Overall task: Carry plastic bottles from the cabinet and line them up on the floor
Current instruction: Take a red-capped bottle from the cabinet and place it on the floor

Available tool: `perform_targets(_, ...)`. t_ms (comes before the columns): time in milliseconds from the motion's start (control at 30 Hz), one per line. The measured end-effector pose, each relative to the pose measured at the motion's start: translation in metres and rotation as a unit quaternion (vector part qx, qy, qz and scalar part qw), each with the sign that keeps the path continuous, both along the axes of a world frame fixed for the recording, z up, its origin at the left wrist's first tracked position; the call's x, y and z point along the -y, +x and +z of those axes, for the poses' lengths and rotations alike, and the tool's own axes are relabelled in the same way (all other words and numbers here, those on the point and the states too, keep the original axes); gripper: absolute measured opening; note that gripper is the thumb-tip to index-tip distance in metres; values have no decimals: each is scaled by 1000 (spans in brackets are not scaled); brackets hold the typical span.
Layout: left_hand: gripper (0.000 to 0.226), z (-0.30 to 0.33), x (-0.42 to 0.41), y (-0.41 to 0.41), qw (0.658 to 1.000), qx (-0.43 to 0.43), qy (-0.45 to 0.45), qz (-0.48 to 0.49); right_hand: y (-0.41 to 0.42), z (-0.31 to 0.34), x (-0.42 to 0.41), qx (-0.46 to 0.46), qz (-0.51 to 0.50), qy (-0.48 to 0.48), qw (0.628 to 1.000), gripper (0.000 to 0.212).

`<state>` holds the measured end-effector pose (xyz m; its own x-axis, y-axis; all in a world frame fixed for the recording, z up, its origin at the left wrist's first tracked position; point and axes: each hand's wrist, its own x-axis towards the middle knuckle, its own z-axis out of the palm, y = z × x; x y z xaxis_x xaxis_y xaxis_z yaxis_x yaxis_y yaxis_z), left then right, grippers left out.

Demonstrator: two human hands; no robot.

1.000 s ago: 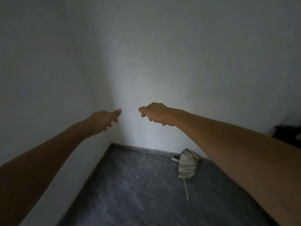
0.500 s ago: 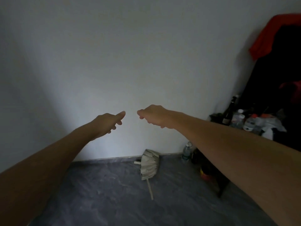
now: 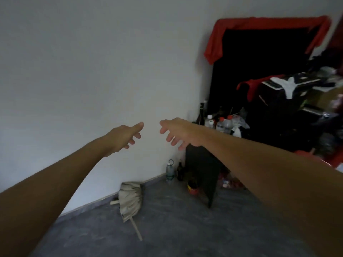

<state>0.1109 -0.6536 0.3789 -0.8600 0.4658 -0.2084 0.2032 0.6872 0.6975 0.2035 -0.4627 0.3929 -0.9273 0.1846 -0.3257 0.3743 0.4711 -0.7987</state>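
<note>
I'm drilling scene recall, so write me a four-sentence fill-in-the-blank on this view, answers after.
1. Both the left hand and the right hand hold ____.
2. The folded umbrella lies on the ____.
3. The cloth draped over the dark frame is ____.
4. The clear plastic bottles stand on top of the black ____.

Answers: nothing; floor; red; cabinet
</note>
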Motion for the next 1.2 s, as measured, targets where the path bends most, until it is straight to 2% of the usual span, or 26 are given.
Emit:
perform_targets(133,64,3,-48,-2,999,16,16,-31,18,1,-47,6,-41,-50,998,55)
perform_targets(333,55,0,-112,8,997,34,30,-70,37,1,-105,9,-69,-33,997,54)
perform_targets(533,51,-2,-171,23,996,32,42,-67,53,-2,-165,16,-67,-34,997,55)
perform_targets(733,41,-5,-225,27,995,33,58,-74,60,-2,-216,13,-99,-27,995,46)
perform_targets(1200,47,-35,-365,-50,990,54,53,-116,12,-20,-336,20,-153,-27,988,43)
